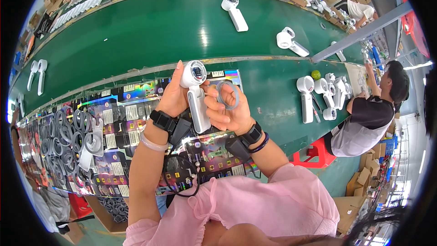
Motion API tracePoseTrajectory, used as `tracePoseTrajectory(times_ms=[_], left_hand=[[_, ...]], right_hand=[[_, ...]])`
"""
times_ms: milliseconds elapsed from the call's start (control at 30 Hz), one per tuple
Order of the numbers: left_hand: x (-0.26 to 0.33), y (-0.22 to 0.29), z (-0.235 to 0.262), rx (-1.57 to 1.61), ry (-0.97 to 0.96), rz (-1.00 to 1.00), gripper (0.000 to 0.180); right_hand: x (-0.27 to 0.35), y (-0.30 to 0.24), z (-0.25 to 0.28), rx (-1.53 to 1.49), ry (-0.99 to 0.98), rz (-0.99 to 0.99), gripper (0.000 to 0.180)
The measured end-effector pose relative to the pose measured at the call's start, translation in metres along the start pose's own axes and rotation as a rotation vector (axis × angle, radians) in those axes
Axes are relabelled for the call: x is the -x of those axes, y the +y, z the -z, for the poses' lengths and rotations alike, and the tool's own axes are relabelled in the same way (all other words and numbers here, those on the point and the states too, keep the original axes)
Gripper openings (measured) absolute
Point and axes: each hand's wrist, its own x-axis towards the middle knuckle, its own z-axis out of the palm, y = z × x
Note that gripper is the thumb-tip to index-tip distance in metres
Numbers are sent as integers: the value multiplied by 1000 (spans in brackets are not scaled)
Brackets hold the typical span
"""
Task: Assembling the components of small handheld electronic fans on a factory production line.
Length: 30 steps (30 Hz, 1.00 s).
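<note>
A white handheld fan (198, 105) stands tilted in front of me, its round head up and its handle pointing toward me. My left hand (172, 93) is closed around the fan's head from the left side. Inside the head, dark parts show through the opening. My right hand (232, 111) pinches a grey plastic ring (227, 94) just right of the fan, apart from its head. Fingers of that hand are close to the fan's handle. Under both hands lies a sheet of dark printed packaging (125, 132).
Many grey rings (66, 139) lie heaped at the left. Several white fans (306, 100) stand at the right near a green ball (315, 74). Beyond runs a green conveyor belt (150, 27) carrying more fans. A co-worker (371, 109) sits at the right; a metal post (359, 32) slants across.
</note>
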Motion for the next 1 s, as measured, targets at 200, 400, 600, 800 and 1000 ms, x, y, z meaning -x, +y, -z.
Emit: tracePoseTrajectory(times_ms=[200,400,600,800,1000], left_hand=[[0,0,-1,10,1,10,63],[0,1,-3,2,7,-11,62],[3,4,-11,11,28,6,60],[3,3,-10,38,41,-24,56],[-1,0,-3,31,44,-5,59]], right_hand=[[0,0,-1,-132,-38,-8,32],[1,-3,-10,273,145,142,36],[8,-11,-16,766,286,259,40],[4,-13,-22,501,338,212,37],[2,-12,-16,620,422,315,28]])
